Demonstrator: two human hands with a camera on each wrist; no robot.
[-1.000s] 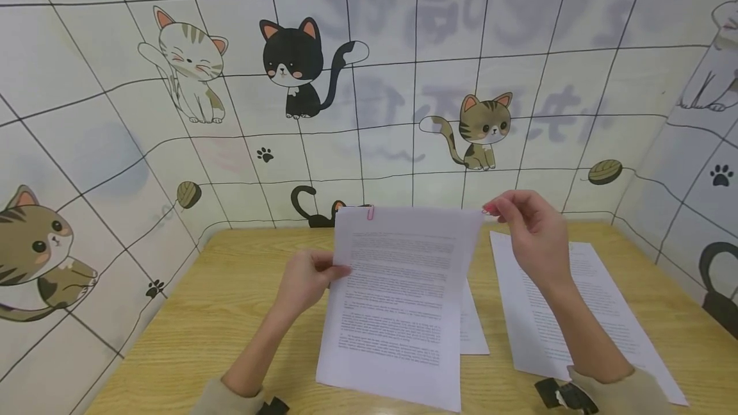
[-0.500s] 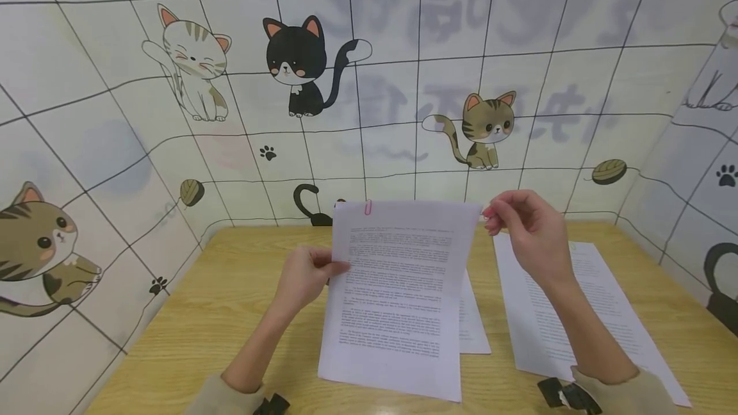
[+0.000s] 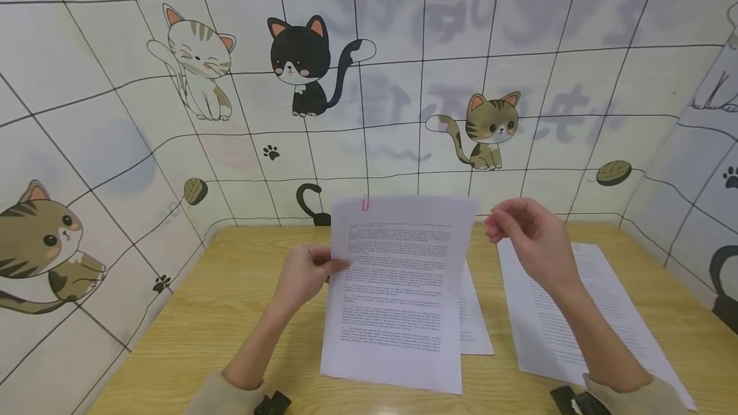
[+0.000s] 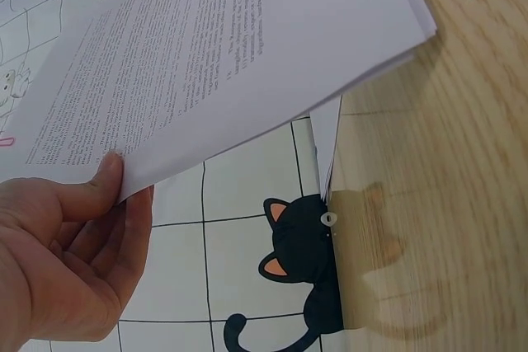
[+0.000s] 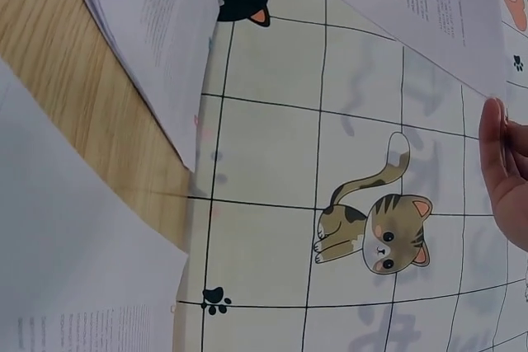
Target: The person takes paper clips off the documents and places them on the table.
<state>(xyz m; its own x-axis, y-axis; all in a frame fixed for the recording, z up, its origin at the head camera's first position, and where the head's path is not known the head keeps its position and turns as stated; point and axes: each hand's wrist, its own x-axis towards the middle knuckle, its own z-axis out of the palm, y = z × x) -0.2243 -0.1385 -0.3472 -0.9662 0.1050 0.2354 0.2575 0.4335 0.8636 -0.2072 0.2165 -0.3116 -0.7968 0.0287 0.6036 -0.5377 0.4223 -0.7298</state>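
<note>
Matt white paper sheets (image 3: 398, 293) lie over a smooth, wood-grain table (image 3: 230, 293).

Even, bright light filled all views, casting a soft shadow of the sheets (image 4: 247, 47) on the tabletop (image 4: 445, 204), while the head view bowed the wall (image 3: 519, 82) lines and its lettering looked blurred.

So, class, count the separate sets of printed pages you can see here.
3: the clipped sheaf held upright by the left hand; the pages beneath it; the pages at the right on the table. Others may be hidden.
</note>
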